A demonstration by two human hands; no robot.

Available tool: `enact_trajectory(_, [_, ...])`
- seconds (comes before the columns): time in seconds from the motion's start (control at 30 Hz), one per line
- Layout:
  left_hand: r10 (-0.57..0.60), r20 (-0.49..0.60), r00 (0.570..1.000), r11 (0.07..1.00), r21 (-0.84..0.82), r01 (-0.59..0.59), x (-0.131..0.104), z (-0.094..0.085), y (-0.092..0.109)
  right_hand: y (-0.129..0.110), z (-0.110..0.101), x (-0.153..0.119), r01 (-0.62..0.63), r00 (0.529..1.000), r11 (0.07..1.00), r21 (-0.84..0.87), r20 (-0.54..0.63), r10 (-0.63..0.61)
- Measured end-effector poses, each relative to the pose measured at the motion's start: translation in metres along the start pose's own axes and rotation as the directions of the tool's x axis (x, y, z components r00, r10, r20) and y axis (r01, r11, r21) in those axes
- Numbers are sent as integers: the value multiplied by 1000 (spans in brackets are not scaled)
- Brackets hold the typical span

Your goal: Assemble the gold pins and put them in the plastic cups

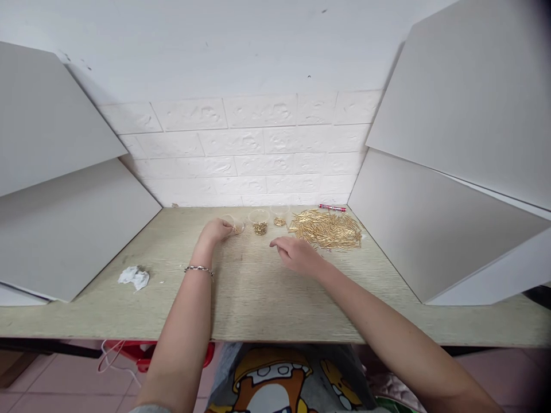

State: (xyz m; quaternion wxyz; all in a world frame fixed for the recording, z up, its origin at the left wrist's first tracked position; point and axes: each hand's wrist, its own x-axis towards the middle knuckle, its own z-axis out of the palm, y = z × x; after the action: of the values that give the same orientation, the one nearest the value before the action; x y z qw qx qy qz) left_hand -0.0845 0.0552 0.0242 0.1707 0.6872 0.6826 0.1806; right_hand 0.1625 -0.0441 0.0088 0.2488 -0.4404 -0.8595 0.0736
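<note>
I see my two hands apart over the bench (258,292). My left hand (220,229) is at the left clear cup (237,224), in the middle of the frame, with its fingers touching the side. I cannot tell how tightly they hold it. The cup looks tipped a little, and it has a few gold pins in it. My left wrist has a silver bracelet (198,268) on it.

My right hand (296,253) is right of the middle, with its fingers curled in. I cannot tell if the tips meet or if something small is between them. It is near the big pile of gold pins (325,230).

The middle clear cup (259,217) stands between my hands, with lots of gold pins inside. The right clear cup (279,212) is just behind and beside it, with some gold pins too. A pinkish-red pen (332,207) lies behind the pile. A crumpled white tissue (134,277) lies on the bench at the lower left.
</note>
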Motion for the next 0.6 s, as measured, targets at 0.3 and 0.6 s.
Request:
enact_trajectory(0.3, [25,43,999,992,120,-30,-4,-5,7,1,0,0,0,1000,1000,-16,0,0])
enact_trajectory(0.6, [77,-37,996,993,88,-74,-6,-7,15,-2,-3,0,-8,1000,1000,-20,25,8])
